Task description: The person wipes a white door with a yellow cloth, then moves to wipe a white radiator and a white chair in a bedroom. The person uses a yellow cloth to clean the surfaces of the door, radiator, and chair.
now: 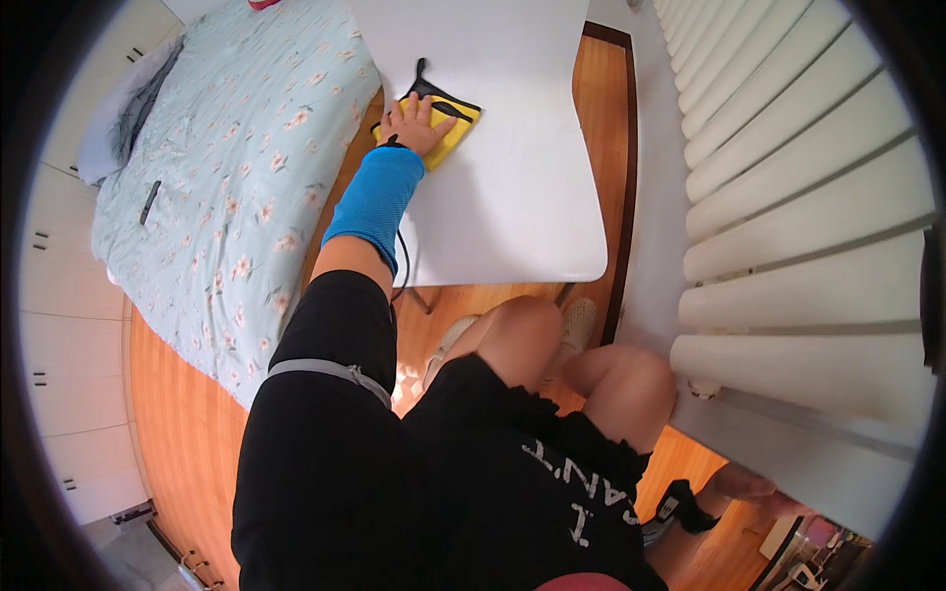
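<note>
My left hand (415,127) lies flat with its fingers spread on a folded yellow cloth (442,151) with black edging. A black corner with a loop sticks out beyond my fingertips. The cloth rests on the white tabletop (517,199), close to its left edge. A blue sleeve covers my left forearm, with a dark band at the wrist. Low on the right is my right hand (754,491), blurred, beside the lower edge of a white panel (805,451). A black band is on that wrist. Its fingers are partly hidden, so their grip is unclear.
A bed with a floral sheet (229,199) runs along the table's left, with a dark slim object (150,202) on it. A white radiator (798,244) lines the right side. A black cable (403,258) hangs by the table's near edge. My knees (525,332) are just before it.
</note>
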A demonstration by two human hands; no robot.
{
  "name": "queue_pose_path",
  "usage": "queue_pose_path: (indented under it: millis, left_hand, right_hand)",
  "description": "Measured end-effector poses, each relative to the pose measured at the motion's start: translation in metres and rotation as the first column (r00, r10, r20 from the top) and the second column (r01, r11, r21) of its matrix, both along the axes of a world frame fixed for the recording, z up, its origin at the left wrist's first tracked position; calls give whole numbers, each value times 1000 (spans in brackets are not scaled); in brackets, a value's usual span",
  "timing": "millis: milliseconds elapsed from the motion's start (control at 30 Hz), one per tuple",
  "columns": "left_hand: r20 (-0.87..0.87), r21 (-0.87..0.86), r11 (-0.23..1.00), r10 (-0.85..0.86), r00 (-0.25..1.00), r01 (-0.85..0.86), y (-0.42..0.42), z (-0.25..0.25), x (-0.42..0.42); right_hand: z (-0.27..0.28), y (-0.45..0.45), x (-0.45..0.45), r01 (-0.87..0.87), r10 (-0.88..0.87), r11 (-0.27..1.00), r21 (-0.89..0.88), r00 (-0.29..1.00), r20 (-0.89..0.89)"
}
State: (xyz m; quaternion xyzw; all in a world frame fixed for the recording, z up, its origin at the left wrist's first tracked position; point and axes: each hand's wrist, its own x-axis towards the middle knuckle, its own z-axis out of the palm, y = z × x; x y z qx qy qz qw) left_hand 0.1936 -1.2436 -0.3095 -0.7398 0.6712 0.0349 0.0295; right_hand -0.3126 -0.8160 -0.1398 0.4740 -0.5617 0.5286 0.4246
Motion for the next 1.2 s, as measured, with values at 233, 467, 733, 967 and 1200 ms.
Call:
queue_pose_path:
  millis: [233, 467, 733, 967, 1200]
  left_hand:
    - [-143, -88, 986, 126, 982, -139, 78, -9, 19]
    - [11, -373, 923, -101, 995, 98, 193, -18, 14]
    - [112, -427, 895, -94, 989, 133, 266, -17, -25]
    - [31, -284, 953, -102, 994, 107, 251, -5, -32]
    - [-22, 85, 996, 31, 999, -29, 165, 17, -39]
  right_hand:
    - [12, 4, -9, -24, 28, 999, 43, 995, -101]
    - [22, 2, -6, -26, 30, 999, 30, 987, -155]
    - [11, 10, -20, 30, -23, 998, 49, 990, -138]
    - [17, 8, -11, 30, -22, 998, 64, 991, -129]
    - [8, 10, -8, 28, -26, 996, 84, 999, -23]
